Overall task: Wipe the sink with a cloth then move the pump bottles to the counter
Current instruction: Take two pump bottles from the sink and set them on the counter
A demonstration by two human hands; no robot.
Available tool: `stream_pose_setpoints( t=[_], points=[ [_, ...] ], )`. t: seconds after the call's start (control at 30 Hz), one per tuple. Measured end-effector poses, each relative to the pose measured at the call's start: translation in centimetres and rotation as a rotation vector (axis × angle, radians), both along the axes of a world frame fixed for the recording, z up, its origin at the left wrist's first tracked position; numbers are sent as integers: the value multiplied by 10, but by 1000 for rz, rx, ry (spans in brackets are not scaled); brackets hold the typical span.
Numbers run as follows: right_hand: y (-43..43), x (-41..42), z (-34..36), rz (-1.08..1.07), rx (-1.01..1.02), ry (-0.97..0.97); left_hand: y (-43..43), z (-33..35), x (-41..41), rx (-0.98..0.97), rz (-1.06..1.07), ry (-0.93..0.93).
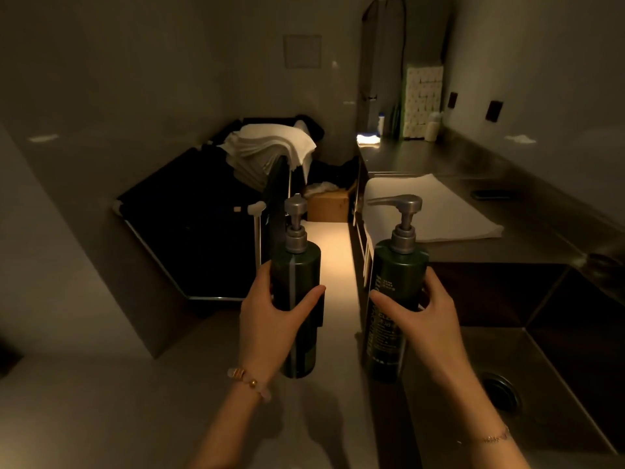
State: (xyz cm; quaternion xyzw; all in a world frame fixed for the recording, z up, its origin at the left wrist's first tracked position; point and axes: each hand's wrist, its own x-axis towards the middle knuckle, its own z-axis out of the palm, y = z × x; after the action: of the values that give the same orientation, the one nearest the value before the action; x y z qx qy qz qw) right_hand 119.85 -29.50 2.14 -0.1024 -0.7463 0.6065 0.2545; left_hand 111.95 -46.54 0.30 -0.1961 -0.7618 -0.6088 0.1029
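I hold two dark green pump bottles with silver pumps, both upright in the air. My left hand (270,313) grips the left bottle (297,265) around its middle, above the floor beside the counter's front edge. My right hand (422,316) grips the right bottle (399,275), which has white lettering and hangs over the near left edge of the steel sink (548,360). The sink's drain (500,394) shows at the lower right. A white cloth (429,211) lies flat on the steel counter (490,245) just beyond the sink.
A dark laundry cart (189,225) with a pile of white towels (270,147) stands to the left. A cardboard box (328,204) sits on the floor behind. Stacked paper rolls (422,103) and small bottles (433,125) stand at the counter's far end.
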Motion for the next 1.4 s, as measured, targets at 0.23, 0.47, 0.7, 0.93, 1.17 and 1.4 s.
stream_pose_setpoints(
  t=[0.23,0.47,0.7,0.93,1.17,1.4],
  points=[
    [11,-119,-1,-33,-1,-9,14,-1,-130,26,-67,38],
    [24,-233,1,-63,-23,19,24,9,-251,2,-75,85],
    [55,-334,-3,-67,-32,27,54,0,-348,-5,-58,31],
    [116,-458,-12,-49,-13,27,114,-9,-463,-47,9,83],
    [194,-585,3,0,-16,55,190,6,-587,-35,68,63],
    [254,-681,5,-3,6,60,248,5,-684,-28,88,50]
  ],
)
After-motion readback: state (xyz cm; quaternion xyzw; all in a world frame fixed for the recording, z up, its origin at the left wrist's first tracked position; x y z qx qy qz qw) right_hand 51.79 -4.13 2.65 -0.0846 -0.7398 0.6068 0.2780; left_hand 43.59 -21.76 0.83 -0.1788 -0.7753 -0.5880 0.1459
